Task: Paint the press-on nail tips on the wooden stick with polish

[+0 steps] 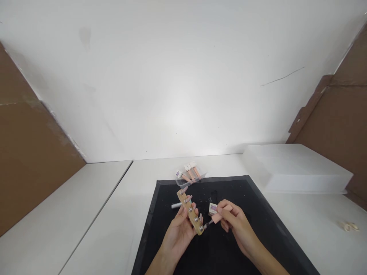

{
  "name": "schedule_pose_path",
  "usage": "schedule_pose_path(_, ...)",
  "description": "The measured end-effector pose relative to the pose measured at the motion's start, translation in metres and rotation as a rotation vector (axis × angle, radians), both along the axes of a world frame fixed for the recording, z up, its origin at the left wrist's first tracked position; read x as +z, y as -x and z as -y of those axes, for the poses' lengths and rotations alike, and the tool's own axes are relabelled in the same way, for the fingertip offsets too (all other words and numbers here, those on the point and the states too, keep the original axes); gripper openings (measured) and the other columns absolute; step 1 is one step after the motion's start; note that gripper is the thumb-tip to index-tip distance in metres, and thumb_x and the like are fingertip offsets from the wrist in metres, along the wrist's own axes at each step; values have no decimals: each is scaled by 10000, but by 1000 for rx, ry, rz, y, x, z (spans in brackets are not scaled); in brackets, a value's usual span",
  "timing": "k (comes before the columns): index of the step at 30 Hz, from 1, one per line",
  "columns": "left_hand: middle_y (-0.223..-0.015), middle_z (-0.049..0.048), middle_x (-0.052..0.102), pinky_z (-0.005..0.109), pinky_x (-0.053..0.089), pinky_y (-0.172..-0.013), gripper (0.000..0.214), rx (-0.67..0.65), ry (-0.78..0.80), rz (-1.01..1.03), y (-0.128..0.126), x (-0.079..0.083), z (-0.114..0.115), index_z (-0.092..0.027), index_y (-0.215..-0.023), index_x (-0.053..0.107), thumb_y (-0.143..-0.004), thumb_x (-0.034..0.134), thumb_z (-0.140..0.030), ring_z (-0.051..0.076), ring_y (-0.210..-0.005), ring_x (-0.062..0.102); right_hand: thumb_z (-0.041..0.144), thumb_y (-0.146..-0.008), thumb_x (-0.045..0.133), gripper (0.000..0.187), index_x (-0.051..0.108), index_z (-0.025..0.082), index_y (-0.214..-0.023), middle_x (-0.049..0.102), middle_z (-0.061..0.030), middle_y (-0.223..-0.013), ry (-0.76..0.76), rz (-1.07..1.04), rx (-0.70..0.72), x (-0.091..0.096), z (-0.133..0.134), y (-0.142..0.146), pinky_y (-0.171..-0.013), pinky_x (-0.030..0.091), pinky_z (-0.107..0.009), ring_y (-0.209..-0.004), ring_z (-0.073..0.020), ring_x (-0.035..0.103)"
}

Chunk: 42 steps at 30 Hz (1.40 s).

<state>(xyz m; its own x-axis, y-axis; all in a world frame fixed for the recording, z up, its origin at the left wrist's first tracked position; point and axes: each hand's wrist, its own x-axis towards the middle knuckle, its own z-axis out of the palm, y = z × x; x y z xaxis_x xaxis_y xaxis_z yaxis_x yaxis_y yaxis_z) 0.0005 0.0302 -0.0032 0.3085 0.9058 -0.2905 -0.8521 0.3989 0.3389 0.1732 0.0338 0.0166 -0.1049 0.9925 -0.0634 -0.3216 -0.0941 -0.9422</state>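
My left hand (180, 227) is closed around a wooden nail display strip (187, 208) tilted over the black mat. Several round metal studs line it, with pale pinkish false nails (188, 198) sticking out from them. My right hand (236, 221) pinches the pink cap of a nail polish brush (218, 217). Its dark bristle end meets the nail at the strip's near end. Just beyond those fingers is a white nail polish bottle (212, 209) with a purple picture; whether it stands on the mat or touches the hand, I cannot tell.
A clear tray (180, 183) behind the mat (160, 229) holds several white bottles with pink caps. A white stick (176, 205) lies partly behind the strip. A white block (304, 172) stands at the right, with small beige rings (347, 227) nearer me. Brown cardboard flanks both sides.
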Motion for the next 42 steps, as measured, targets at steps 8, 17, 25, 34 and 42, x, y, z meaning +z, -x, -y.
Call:
schedule_pose_path(8,-870,-3,661,364,440,-852,451,11,7,-6,-1,1,1,-283,-1181,514,-759,602,-149,135,-791,622,364,-723,669,246,563,165,-625,372,64,-472,-15,-98,9,-1,1,-3,-411,225,-225,-406,-69,230)
schedule_pose_path(17,-887,-4,660,365,425,-881,383,6,-3,-2,0,-1,0,-276,-1118,564,-756,607,-157,134,-814,616,370,-706,680,254,566,159,-624,354,74,-443,-6,-25,-15,-4,0,-2,-405,216,-218,-404,-65,242)
schedule_pose_path(25,-889,1,667,367,431,-870,330,3,-6,23,3,-4,-1,-264,-1087,579,-774,582,-158,141,-821,620,366,-734,665,247,569,161,-637,337,78,-449,4,-137,35,-2,2,-1,-398,221,-214,-398,-59,227)
schedule_pose_path(34,-883,7,675,366,441,-859,368,9,-9,29,1,-3,-2,-262,-1124,560,-774,580,-149,148,-813,628,400,-698,686,276,583,154,-628,350,82,-427,-12,-14,16,-3,2,1,-392,222,-203,-395,-54,237)
schedule_pose_path(42,-875,-3,674,362,443,-852,330,-5,-16,41,2,-5,-2,-271,-1077,594,-766,592,-161,141,-805,626,377,-714,675,274,546,161,-606,337,85,-442,8,-78,-15,-3,2,-1,-393,227,-197,-400,-52,234)
